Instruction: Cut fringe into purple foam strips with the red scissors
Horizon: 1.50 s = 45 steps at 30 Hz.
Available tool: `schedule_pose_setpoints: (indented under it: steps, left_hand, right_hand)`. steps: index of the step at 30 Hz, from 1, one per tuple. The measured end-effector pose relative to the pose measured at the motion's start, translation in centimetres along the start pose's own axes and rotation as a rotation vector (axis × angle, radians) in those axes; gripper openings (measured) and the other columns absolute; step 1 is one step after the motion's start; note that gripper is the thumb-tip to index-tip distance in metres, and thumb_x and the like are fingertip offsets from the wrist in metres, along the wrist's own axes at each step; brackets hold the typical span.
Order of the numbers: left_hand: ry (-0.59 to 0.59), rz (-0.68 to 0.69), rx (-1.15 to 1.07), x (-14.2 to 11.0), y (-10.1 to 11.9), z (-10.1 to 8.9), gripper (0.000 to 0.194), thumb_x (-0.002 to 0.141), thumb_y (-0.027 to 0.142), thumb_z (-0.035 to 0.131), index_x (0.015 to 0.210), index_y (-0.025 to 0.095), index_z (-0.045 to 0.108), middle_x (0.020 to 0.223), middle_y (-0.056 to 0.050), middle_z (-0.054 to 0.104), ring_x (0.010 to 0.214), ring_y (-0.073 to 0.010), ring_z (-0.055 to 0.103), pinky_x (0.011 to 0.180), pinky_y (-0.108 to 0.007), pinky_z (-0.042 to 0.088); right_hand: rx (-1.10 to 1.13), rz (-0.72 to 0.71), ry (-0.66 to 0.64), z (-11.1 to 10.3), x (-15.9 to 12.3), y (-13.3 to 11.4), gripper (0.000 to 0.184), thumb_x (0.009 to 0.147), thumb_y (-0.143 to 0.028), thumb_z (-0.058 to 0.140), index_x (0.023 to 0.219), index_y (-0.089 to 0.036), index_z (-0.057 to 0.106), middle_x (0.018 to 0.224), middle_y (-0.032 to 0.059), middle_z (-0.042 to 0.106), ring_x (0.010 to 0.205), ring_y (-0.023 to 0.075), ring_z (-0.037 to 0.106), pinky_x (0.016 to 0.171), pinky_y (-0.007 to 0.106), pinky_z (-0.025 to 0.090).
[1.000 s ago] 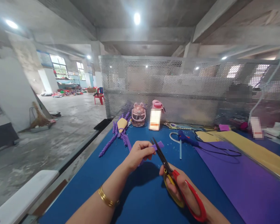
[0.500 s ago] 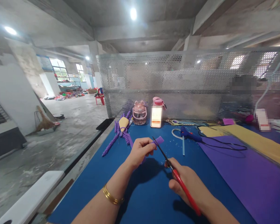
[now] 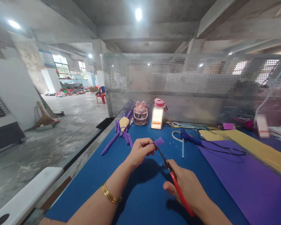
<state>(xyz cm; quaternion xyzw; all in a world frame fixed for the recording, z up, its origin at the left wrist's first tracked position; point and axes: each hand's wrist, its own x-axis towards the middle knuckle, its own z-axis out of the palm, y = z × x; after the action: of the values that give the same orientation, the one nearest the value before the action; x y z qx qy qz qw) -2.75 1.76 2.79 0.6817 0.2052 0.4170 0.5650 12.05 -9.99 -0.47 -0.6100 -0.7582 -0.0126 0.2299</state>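
Note:
My left hand pinches a small purple strip, whose free end sticks out to the right past the fingertips. My right hand is closed on red-handled scissors. Their dark blades point up and left and lie across the strip close to my left fingertips. Whether the strip is cut through, I cannot tell. Beyond my left hand lies a bouquet of purple flower stems with a yellow wrap on the blue table.
A blue glue gun with a black cable lies right of centre. Purple sheets and yellow sheets cover the right side. A pink bottle and a lit phone stand at the back, before a perforated metal screen.
The scissors and my right hand have shifted slightly left, bringing the blades nearer my left fingertips. My left hand stays nearly in place, still pinching the strip. The view has tilted a little.

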Motion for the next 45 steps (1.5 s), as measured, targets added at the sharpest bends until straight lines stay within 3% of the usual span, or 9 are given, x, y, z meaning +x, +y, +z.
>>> schedule_pose_setpoints:
  steps: [7, 20, 28, 35, 45]
  left_hand:
    - [-0.017, -0.01, 0.013, -0.1, 0.0, -0.1, 0.019, 0.07, 0.027, 0.056, 0.057, 0.012, 0.056, 0.051, 0.001, 0.053, 0.047, -0.0063, 0.041, 0.046, -0.019, 0.03]
    - [-0.025, -0.021, -0.005, 0.0, -0.1, -0.2, 0.018, 0.068, 0.027, 0.056, 0.056, 0.013, 0.055, 0.049, 0.001, 0.052, 0.045, -0.0063, 0.04, 0.045, -0.019, 0.029]
    - [-0.017, -0.054, 0.009, 0.0, 0.0, -0.3, 0.02, 0.067, 0.029, 0.056, 0.056, 0.013, 0.055, 0.047, 0.002, 0.05, 0.044, -0.0062, 0.037, 0.045, -0.02, 0.026]
    - [-0.037, -0.073, 0.048, -0.1, 0.0, -0.2, 0.022, 0.068, 0.032, 0.057, 0.056, 0.013, 0.056, 0.044, 0.002, 0.048, 0.041, -0.0059, 0.035, 0.043, -0.02, 0.023]
    - [-0.038, -0.072, 0.052, -0.1, 0.0, 0.0, 0.019, 0.069, 0.028, 0.055, 0.056, 0.013, 0.057, 0.044, 0.003, 0.048, 0.041, -0.0059, 0.035, 0.043, -0.02, 0.022]
  right_hand:
    - [0.013, -0.013, 0.03, 0.1, 0.1, -0.1, 0.061, 0.078, -0.075, 0.017, 0.093, -0.021, 0.04, 0.058, -0.0004, 0.057, 0.046, 0.0208, 0.056, 0.045, 0.024, 0.027]
    - [0.082, -0.001, -0.009, 0.1, -0.1, 0.0, 0.062, 0.077, -0.076, 0.018, 0.095, -0.021, 0.041, 0.057, -0.0023, 0.049, 0.044, 0.0177, 0.047, 0.046, 0.024, 0.026]
    - [0.469, 0.013, -0.107, -0.5, 0.0, -0.3, 0.063, 0.074, -0.078, 0.023, 0.097, -0.023, 0.042, 0.049, -0.0084, 0.031, 0.042, 0.0117, 0.029, 0.043, 0.022, 0.02]
    - [0.673, 0.097, -0.098, 1.0, 0.2, 0.3, 0.072, 0.065, -0.086, 0.017, 0.089, -0.024, 0.045, 0.046, -0.0095, 0.026, 0.039, 0.0087, 0.022, 0.038, 0.022, 0.016]
    - [0.77, 0.132, -0.111, 1.5, 0.2, 0.8, 0.07, 0.069, -0.083, 0.024, 0.092, -0.022, 0.046, 0.046, -0.0098, 0.025, 0.038, 0.0071, 0.02, 0.036, 0.02, 0.017]
